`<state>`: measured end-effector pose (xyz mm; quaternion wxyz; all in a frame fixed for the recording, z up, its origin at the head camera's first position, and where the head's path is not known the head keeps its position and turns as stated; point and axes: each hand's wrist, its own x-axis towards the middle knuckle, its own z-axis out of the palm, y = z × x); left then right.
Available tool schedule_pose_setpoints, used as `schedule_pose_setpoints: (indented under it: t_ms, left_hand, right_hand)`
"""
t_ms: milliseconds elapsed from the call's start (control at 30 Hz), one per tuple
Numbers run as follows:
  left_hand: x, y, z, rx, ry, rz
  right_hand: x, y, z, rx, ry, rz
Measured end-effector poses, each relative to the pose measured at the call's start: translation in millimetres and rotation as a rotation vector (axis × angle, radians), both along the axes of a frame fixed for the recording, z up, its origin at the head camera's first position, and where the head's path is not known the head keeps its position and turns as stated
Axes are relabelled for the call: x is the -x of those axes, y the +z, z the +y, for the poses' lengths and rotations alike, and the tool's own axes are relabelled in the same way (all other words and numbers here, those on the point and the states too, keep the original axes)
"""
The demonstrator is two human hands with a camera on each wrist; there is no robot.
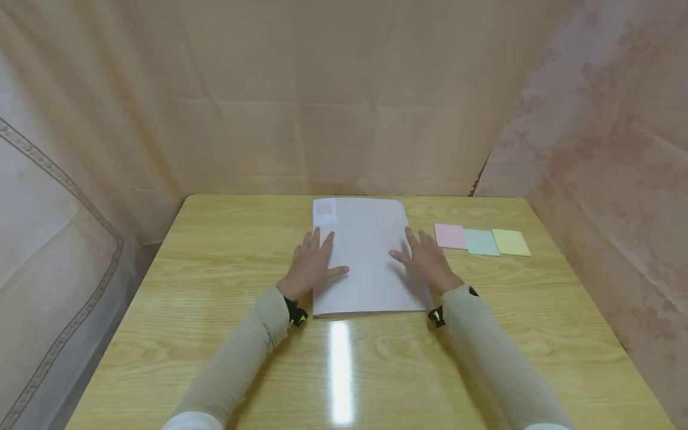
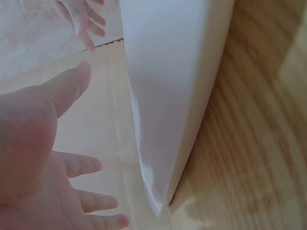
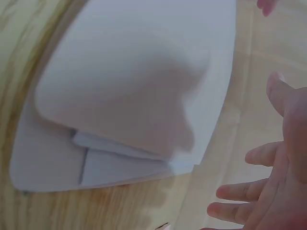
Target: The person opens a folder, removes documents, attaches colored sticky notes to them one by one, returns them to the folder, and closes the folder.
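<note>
A white paper folder [image 1: 368,280] lies on the table, its spine on the left and a small label [image 1: 325,211] with a pinkish square at its upper left corner. Over its left edge is my left hand [image 1: 312,263], fingers spread and holding nothing. My right hand [image 1: 428,261] is over the right edge, fingers likewise spread. Both wrist views show a gap between the palms and the cover. On the open side, the right wrist view shows white sheets [image 3: 120,165] between the front cover [image 3: 129,91] and the back cover [image 3: 45,160].
Right of the folder, a pink [image 1: 450,236], a pale green [image 1: 482,242] and a yellow sticky note pad [image 1: 511,242] lie in a row, edges meeting. The wood-grain table [image 1: 215,263] is bordered by a beige curtain [image 1: 333,119] behind and patterned cloth [image 1: 618,149] at the right.
</note>
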<state>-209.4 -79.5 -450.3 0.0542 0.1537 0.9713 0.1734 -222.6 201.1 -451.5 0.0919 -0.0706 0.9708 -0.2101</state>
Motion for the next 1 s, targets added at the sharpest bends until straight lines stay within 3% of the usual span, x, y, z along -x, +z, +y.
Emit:
schedule_pose_setpoints:
  t_ms: [300, 767, 1000]
  left_hand:
    - [-9.3, -3.9, 6.1, -0.053, -0.038, -0.053]
    - [-27.6, 1.6, 17.3, -0.017, -0.136, -0.097]
    - [-41.1, -0.7, 19.8, 0.002, -0.193, -0.129]
  right_hand:
    - [-0.6, -6.8, 5.9, -0.028, -0.009, -0.070]
    - [-2.9, -14.9, 20.9, -0.154, 0.122, 0.045]
    - [-5.3, -19.7, 24.1, -0.174, 0.150, 0.025]
